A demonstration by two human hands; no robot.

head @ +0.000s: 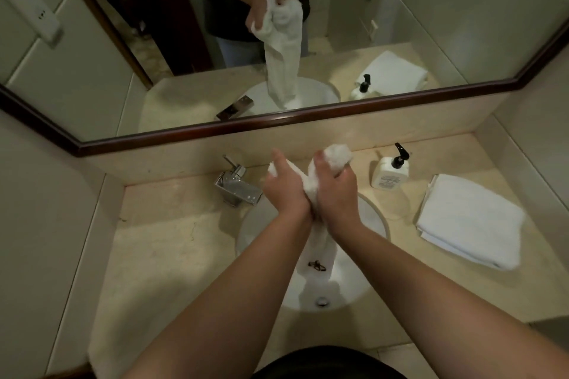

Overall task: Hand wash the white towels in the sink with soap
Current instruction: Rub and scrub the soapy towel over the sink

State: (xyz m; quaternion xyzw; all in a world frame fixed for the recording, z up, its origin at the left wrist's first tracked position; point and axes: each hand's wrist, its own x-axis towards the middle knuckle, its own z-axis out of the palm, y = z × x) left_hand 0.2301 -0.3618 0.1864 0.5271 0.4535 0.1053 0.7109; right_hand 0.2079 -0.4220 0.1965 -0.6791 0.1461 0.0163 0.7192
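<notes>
Both hands are up over the sink [377, 212] with a wet white towel [320, 243] squeezed between them. The left hand [284, 186] sits on the towel's left side, fingers stretched forward along it with a bit of cloth poking out at the fingertips, so it's more pressing than clenching. The right hand [335, 191] is properly clenched around the towel's top end, and a bunched white lump sticks out above its knuckles. Heels of the two hands are nearly touching, towel sandwiched in the gap.

From there the rest of the towel hangs straight down between the wrists as a twisted rope, with its lower end inside the basin just above the drain [321, 301]. There's a small dark thing [317, 265] lying in the bowl next to the hanging part, can't tell what it is.

Tap [238, 186] is to the left of the hands, no water visible from it. Soap bottle [390, 172] with a black pump stands on the counter [160, 243] just right of the right hand. Further right, a second towel, the folded towel [468, 220], lies flat on the counter, well apart from the sink. The mirror [277, 40] above shows the same grip from the front.
</notes>
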